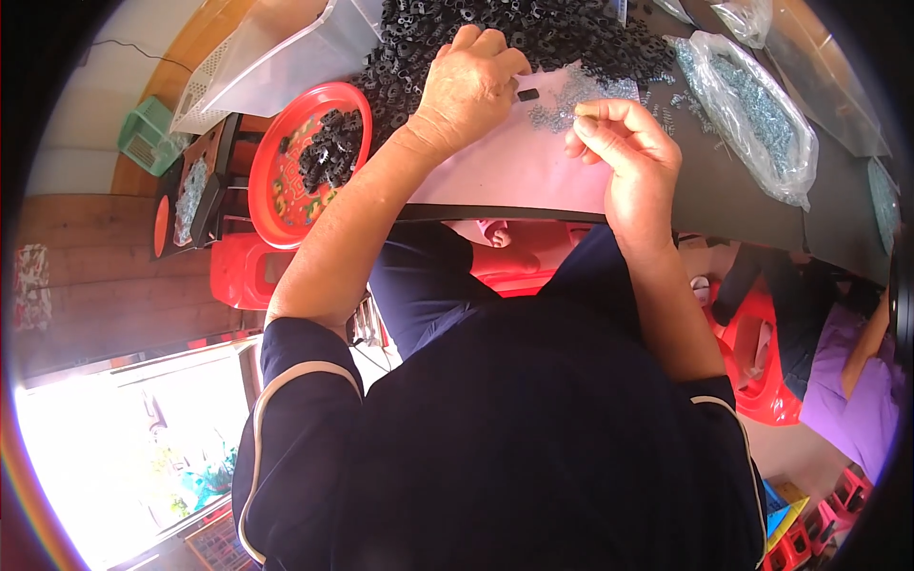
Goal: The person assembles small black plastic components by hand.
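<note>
My left hand (474,81) is at the near edge of a broad heap of small black plastic parts (562,38), the back of the hand up and the fingers bent downward. Its fingertips are hidden, so I cannot tell whether they grip anything. Just to the right of it, a single small black rectangular piece (528,95) lies on a pale pink flat sheet (533,171), which covers the near middle of the dark grey desk (709,186).

My right hand (636,162) is at the right side of the sheet, thumb and forefinger brought together and the other fingers curled. Whether something tiny sits between them is too small to tell. Near those fingertips, on the far side of the sheet, is a loose scatter of small clear bluish pieces (592,88).

Farther right, a clear plastic bag (804,171) lies on the desk with more bluish pieces inside. To my left, a round red plastic tray (269,167) with a patterned bottom holds a clump of black parts (331,150). Beyond it, at far left, is a translucent plastic bin (286,57). A person in purple clothing (852,381) is at the right, near a red plastic stool (766,381).
</note>
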The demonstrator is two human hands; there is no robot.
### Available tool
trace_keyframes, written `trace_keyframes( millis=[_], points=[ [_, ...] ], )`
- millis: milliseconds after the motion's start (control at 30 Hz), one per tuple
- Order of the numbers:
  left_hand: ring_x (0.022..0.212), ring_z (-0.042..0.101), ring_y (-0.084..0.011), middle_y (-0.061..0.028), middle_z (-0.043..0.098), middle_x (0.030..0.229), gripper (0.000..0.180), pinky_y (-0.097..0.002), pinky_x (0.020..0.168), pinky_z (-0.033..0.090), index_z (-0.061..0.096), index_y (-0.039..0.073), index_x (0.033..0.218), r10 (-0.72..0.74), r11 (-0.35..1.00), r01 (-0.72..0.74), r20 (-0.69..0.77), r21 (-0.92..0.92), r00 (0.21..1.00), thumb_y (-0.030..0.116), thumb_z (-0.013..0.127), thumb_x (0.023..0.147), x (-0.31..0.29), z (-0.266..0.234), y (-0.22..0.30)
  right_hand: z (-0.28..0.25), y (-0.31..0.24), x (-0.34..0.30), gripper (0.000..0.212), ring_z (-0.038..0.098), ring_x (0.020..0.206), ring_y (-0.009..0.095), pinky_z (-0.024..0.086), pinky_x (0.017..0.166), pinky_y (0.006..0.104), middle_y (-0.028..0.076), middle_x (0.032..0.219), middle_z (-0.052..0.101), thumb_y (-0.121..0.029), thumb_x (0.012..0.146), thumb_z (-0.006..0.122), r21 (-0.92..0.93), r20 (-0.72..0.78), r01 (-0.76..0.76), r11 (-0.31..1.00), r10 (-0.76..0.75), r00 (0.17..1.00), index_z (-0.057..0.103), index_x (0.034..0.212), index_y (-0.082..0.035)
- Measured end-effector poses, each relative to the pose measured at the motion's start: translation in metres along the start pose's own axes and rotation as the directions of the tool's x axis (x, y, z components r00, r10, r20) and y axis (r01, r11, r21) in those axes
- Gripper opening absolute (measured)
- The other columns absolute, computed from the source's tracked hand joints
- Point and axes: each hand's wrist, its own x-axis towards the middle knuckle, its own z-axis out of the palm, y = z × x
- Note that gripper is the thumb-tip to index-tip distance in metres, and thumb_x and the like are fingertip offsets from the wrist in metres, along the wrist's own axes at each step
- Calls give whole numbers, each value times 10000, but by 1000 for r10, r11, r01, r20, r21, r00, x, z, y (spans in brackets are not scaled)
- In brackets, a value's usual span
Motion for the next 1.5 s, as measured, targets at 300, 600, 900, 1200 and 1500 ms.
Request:
trace_keyframes(
  millis=[300, 600, 900, 1200, 1500],
  points=[
    [854, 564, -268, -46, 593, 846, 157, -391, 741, 517, 684, 98, 869, 81, 997, -80, 129, -14, 988, 106, 662, 714, 2, 8, 4, -1, 0, 0, 116, 617, 705, 129, 440, 655, 239, 70, 788, 665, -44, 898, 628, -13, -5, 0, 1000, 0, 1000, 663, 984, 25],
    [768, 617, -263, -90, 637, 811, 157, -360, 696, 517, 668, 26, 887, -71, 982, 58, -64, -182, 995, 78, 639, 742, -6, -11, 8, -1, 2, 0, 94, 607, 694, 105, 449, 650, 229, 46, 789, 666, -47, 878, 655, -9, -8, -19, 1000, 19, 1000, 675, 955, 2],
    [809, 589, -283, -64, 612, 817, 78, -396, 699, 513, 709, 93, 830, -301, 944, 288, -66, -160, 951, 119, 671, 768, -88, -31, 11, 0, 6, 3, 111, 626, 699, 126, 438, 642, 231, 67, 795, 676, -57, 899, 640, -70, 0, -2, 998, 2, 1000, 682, 977, 9],
    [861, 583, -297, -63, 596, 858, 173, -392, 779, 509, 694, 113, 951, -237, 948, 237, 27, -213, 971, 89, 650, 785, -98, -49, 7, 5, 3, 0, 91, 602, 691, 99, 438, 649, 223, 39, 780, 666, -51, 881, 645, -122, 0, 5, 992, -5, 1000, 681, 952, -8],
    [836, 582, -260, -68, 578, 831, 152, -375, 743, 505, 694, 69, 944, -179, 977, 178, 9, -114, 984, 128, 687, 804, -86, -35, 5, 3, 7, 1, 103, 611, 697, 103, 441, 651, 223, 46, 800, 673, -44, 878, 649, -133, 41, 3, 991, 2, 999, 685, 967, -8]
  ],
)
